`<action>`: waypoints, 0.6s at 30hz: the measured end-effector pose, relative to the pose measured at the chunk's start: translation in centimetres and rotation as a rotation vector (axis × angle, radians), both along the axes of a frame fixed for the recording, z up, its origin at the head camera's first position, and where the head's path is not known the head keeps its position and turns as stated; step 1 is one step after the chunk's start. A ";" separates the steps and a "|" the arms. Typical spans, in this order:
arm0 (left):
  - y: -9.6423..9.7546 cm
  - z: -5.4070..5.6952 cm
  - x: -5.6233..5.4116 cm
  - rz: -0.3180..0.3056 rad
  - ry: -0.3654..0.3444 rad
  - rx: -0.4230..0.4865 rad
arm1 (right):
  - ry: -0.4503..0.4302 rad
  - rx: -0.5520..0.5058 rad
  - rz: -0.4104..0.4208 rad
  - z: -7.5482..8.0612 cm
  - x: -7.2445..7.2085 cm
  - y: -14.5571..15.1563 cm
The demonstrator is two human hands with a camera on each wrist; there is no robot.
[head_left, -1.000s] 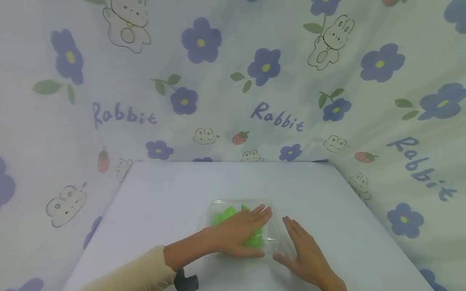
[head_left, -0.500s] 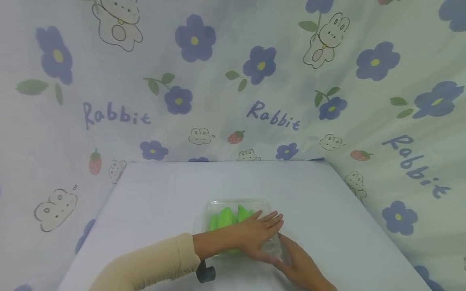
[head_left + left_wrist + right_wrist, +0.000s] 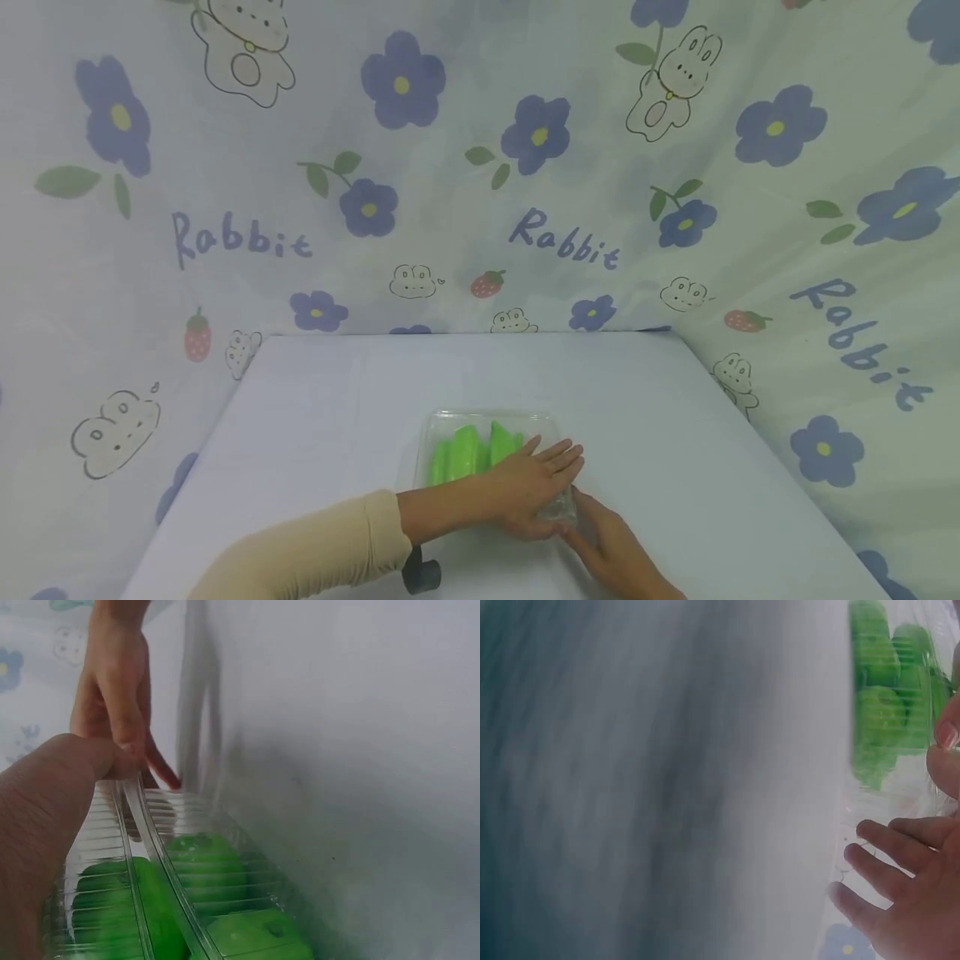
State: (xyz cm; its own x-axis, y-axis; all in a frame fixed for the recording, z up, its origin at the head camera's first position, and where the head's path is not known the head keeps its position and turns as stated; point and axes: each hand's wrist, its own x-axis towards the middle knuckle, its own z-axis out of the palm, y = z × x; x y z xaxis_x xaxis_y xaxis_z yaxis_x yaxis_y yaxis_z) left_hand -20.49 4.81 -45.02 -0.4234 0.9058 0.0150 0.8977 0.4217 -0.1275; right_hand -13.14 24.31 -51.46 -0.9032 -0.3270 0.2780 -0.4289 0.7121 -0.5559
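A clear plastic clamshell box [image 3: 551,429] sits on the table with several green, lobed pieces [image 3: 467,454] inside; their exact kind is unclear. My left hand [image 3: 525,492] lies across the right part of its lid, fingers straight. In the left wrist view, the left thumb [image 3: 71,769] is at the box's ribbed rim [image 3: 161,847], close against the right thumb. My right hand [image 3: 611,546] touches the front right corner of the box. Its fingers [image 3: 889,870] look spread and fairly straight in the right wrist view. The left forearm hides the box's front.
The white tabletop [image 3: 360,408] stretches around the box. A cloth printed with flowers and rabbits [image 3: 450,167] hangs behind and at both sides. A dark wrist-camera mount [image 3: 420,573] sticks out below the left wrist.
My left hand has slid right over the lid, baring more green pieces. My right hand has moved in from beside the box to its corner. Over the last half second little has moved.
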 end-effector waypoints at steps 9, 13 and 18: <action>0.1 -0.3 0.1 -0.022 -0.002 0.046 | 0.014 -0.092 -0.019 -0.8 -0.4 -0.2; 0.1 -0.3 0.1 -0.030 0.013 0.058 | 0.027 -0.156 -0.065 -1.3 -0.5 -0.5; 0.1 -0.3 0.0 -0.041 0.005 0.077 | 0.046 -0.195 -0.115 -1.9 -0.4 -0.9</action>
